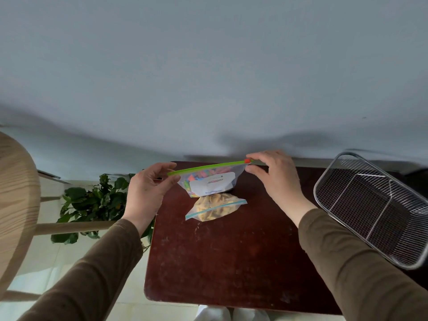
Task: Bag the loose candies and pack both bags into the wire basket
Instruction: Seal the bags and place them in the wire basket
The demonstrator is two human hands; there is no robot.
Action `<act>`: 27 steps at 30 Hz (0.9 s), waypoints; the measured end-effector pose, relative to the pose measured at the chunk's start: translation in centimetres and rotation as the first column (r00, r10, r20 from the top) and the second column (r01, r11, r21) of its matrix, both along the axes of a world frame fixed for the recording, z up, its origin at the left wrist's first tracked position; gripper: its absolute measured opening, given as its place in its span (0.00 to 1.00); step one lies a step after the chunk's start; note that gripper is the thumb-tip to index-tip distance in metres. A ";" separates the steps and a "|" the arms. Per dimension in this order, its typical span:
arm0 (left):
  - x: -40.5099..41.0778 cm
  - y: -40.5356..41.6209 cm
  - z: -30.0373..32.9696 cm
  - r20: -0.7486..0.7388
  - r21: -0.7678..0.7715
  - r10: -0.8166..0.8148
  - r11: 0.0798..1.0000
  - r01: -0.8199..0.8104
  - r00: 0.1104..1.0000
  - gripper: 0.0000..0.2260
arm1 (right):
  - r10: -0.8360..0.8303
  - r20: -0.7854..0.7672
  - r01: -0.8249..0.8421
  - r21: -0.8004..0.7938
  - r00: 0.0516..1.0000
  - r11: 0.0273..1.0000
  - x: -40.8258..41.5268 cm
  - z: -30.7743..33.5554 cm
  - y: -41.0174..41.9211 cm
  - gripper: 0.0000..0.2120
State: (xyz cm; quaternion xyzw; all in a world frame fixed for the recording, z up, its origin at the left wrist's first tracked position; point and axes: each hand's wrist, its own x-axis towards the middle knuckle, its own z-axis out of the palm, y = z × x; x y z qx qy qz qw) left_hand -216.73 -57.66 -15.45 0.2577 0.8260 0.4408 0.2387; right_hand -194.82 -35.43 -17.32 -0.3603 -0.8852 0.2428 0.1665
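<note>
Both hands, left hand point(148, 188) and right hand point(275, 177), pinching ends of green-zippered bag point(208, 181) of colourful candies

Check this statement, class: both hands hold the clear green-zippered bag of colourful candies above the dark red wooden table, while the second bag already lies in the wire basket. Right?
Not quite. The head view shows the second bag, holding pale yellow pieces, lying on the table, not in the wire basket. The rest holds.

slider bag point(209, 180) behind second bag point(215, 209) on table point(231, 262), wire basket point(370, 209) at right, empty
</note>
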 end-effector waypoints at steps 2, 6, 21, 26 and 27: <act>0.3 0.4 0.1 0.013 -0.013 0.013 1.000 -0.013 1.000 0.04 | -0.003 -0.043 0.002 -0.023 0.999 1.000 0.1 -0.1 0.1 0.10; 0.9 1.8 0.8 0.027 0.023 0.037 0.999 -0.038 0.999 0.06 | -0.072 -0.112 0.066 -0.050 0.991 0.997 0.6 0.3 0.3 0.08; 8.0 14.4 7.4 -0.037 0.238 -0.247 0.939 0.248 0.968 0.08 | -0.309 -0.253 0.324 0.017 0.917 0.946 13.2 8.2 5.5 0.08; 13.0 20.1 8.5 -0.072 0.206 -0.391 0.894 0.397 0.918 0.03 | -0.401 -0.236 0.428 0.075 0.885 0.901 19.8 9.2 7.4 0.10; 15.3 22.2 8.4 -0.071 0.195 -0.439 0.874 0.444 0.896 0.02 | -0.444 -0.232 0.472 0.079 0.865 0.878 22.5 9.3 8.1 0.10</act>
